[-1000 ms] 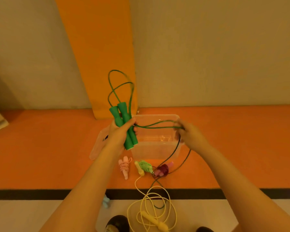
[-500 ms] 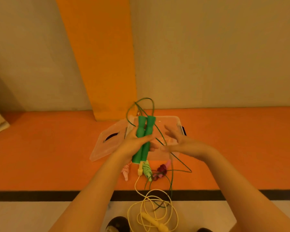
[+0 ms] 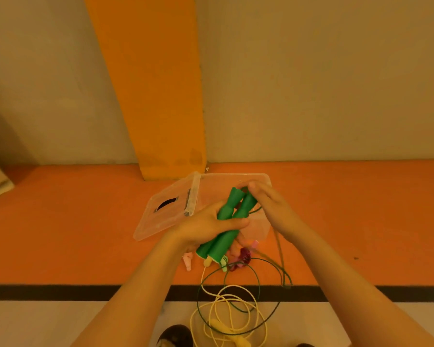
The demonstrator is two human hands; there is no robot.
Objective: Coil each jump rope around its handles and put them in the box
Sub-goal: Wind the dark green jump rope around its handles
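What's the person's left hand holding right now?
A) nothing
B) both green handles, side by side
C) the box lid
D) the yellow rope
B: the left hand grips the two green handles together in front of the box, while the yellow rope lies on the floor.

The left hand (image 3: 206,227) and right hand (image 3: 272,206) are bare, and so are the left forearm (image 3: 140,291) and right forearm (image 3: 341,279). A dark, rounded shoe toe (image 3: 175,337) shows below.
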